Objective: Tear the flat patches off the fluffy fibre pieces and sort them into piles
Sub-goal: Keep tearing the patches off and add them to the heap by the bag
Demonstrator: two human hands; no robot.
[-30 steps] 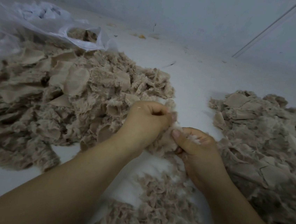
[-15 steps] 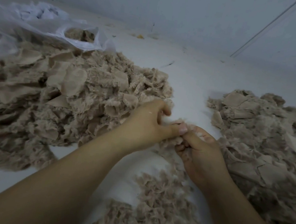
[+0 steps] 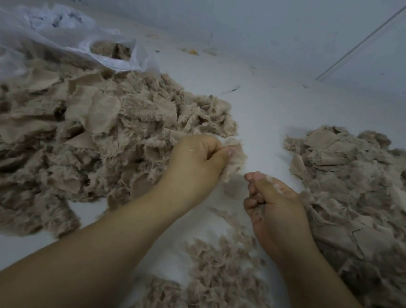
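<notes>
Between two heaps on a white surface (image 3: 263, 115): tearing of one fibre piece, hands just apart.

Left hand (image 3: 196, 160) curled round a fluffy tuft (image 3: 235, 157), pinched between thumb and fingers at the edge of the big unsorted heap (image 3: 72, 145), close to supply for the next pick. Right hand (image 3: 274, 201) curled with fingers bent inward, pale wisps clinging to it; whether a flat patch sits inside, cannot tell. Right heap (image 3: 359, 185), showing many flat patches, just beside the right hand, probably the drop point for patches. Near pile (image 3: 215, 288) of fluff alone below both wrists, likely for stripped tufts. Plastic bag (image 3: 46, 34) behind the unsorted heap, holding more fibre.
</notes>
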